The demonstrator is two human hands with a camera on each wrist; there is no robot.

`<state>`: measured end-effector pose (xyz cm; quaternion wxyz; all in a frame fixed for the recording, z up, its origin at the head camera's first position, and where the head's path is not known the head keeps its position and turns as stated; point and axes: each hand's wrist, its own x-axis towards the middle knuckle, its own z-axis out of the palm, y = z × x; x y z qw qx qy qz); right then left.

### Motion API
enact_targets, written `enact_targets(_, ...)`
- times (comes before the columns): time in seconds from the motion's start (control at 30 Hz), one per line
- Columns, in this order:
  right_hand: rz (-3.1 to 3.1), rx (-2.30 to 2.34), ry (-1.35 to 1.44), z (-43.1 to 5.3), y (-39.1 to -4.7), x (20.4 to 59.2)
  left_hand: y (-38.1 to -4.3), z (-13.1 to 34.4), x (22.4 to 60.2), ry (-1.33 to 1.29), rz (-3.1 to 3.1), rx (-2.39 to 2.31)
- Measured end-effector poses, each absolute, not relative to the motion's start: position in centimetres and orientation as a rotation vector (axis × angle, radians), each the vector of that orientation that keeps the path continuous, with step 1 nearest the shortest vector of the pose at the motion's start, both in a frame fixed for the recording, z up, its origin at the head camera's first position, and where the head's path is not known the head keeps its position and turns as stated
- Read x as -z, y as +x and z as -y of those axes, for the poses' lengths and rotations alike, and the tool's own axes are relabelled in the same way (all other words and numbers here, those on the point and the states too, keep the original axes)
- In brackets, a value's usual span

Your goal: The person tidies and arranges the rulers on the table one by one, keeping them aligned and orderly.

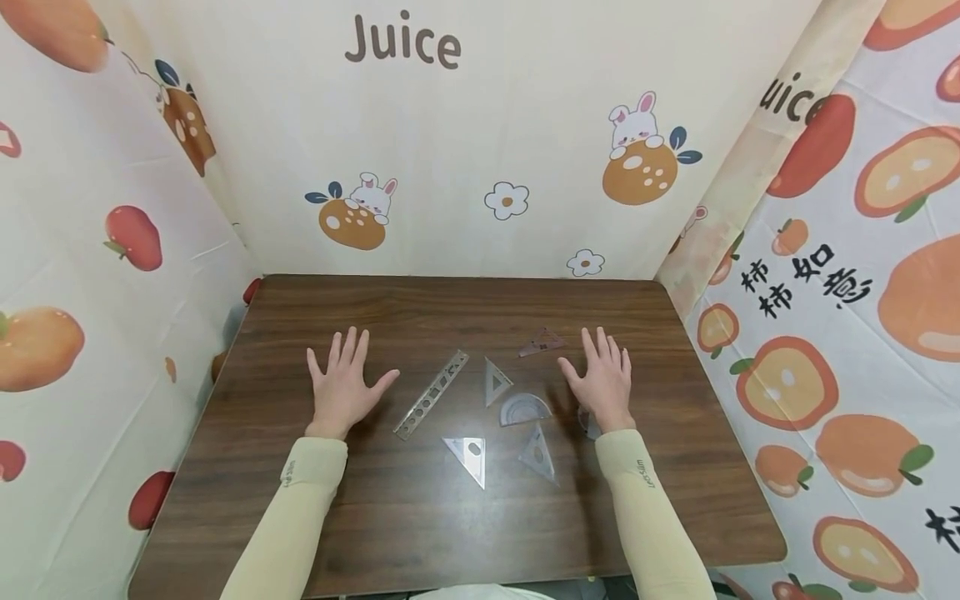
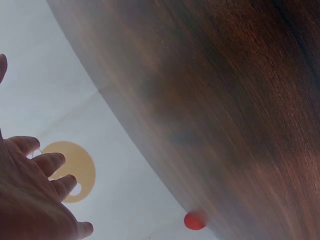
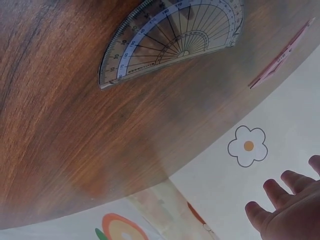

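Desk (image 1: 405, 546): dark brown wood-grain top, rounded front right corner (image 1: 776, 552). Back wall covering (image 1: 465, 117), beyond the back edge: cream; "Juice" lettering (image 1: 426, 46), two rabbit-on-fruit motifs (image 1: 641, 171), two white flowers (image 1: 506, 201). Left wall covering (image 1: 67, 200), beside the left edge: white, red and orange fruit prints (image 1: 138, 238). Right wall covering (image 1: 892, 92), beside the right edge: white, persimmon prints (image 1: 787, 383), black characters (image 1: 848, 286). Light: pale glare (image 1: 474, 512) toward the front edge.
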<state>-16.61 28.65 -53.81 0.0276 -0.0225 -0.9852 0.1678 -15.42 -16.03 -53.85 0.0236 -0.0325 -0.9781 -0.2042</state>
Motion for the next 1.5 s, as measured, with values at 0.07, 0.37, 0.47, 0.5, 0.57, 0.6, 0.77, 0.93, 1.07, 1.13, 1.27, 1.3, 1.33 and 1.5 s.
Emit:
enact_targets(0.07, 3.043, -0.509, -0.071, -28.7, -16.5, 53.8, -15.4, 16.0, 53.9, -0.099, 3.028, 0.636)
enact_targets(0.37, 3.031, -0.517, -0.066, -28.7, -16.5, 53.6, -15.3, 16.0, 53.6, -0.095, 3.035, 0.636)
enact_targets(0.47, 3.025, -0.518, -0.067, -28.7, -16.5, 53.4, -15.4, 16.0, 53.7, -0.100, 3.037, 0.628)
enact_targets(0.5, 3.024, -0.518, -0.068, -28.7, -16.5, 53.4, -15.4, 15.9, 53.7, -0.103, 3.035, 0.627)
enact_targets(0.57, 3.026, -0.512, -0.064, -28.6, -16.6, 53.3, -15.4, 16.1, 53.7, -0.103, 3.036, 0.621)
enact_targets(0.6, 3.027, -0.515, -0.064, -28.5, -16.6, 53.2, -15.4, 16.1, 53.7, -0.103, 3.035, 0.619)
enact_targets(0.77, 3.047, -0.537, -0.044, -27.9, -16.9, 53.2, -15.4, 16.5, 53.5, -0.105, 3.030, 0.608)
enact_targets(0.93, 3.047, -0.582, -0.004, -26.8, -17.1, 53.0, -15.3, 16.9, 53.3, -0.113, 3.040, 0.600)
enact_targets(1.07, 3.042, -0.590, 0.037, -25.8, -17.5, 53.1, -15.2, 17.2, 53.3, -0.137, 3.053, 0.619)
enact_targets(1.13, 3.048, -0.590, 0.058, -25.2, -17.7, 53.2, -15.2, 17.3, 53.3, -0.152, 3.062, 0.628)
enact_targets(1.27, 3.063, -0.612, 0.092, -23.8, -18.1, 53.3, -15.1, 17.5, 53.4, -0.182, 3.088, 0.633)
enact_targets(1.3, 3.064, -0.611, 0.101, -23.5, -18.1, 53.3, -15.1, 17.5, 53.4, -0.189, 3.093, 0.630)
enact_targets(1.33, 3.064, -0.609, 0.111, -23.1, -18.2, 53.3, -15.1, 17.6, 53.5, -0.197, 3.100, 0.629)
enact_targets(1.5, 3.073, -0.602, 0.179, -21.1, -18.7, 53.2, -15.0, 18.0, 53.4, -0.244, 3.129, 0.615)
